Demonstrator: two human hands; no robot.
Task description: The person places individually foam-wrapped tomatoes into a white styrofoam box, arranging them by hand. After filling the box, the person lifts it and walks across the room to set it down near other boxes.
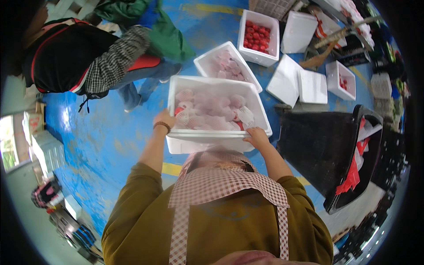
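Note:
Straight before me is a white foam box, and round fruits in pale foam nets fill its bottom, a few showing red. My left hand, with a brown bracelet at the wrist, grips the box's left side near the front corner. At the front right corner, my right hand has its fingers over the rim. Another white foam part shows under the box's near edge. Just behind stands a second foam box holding netted or wrapped pieces.
A co-worker bends at the upper left beside green cloth. A foam box of red fruits stands behind. Foam lids and a smaller box lie right, near a large black bin holding red and white scraps.

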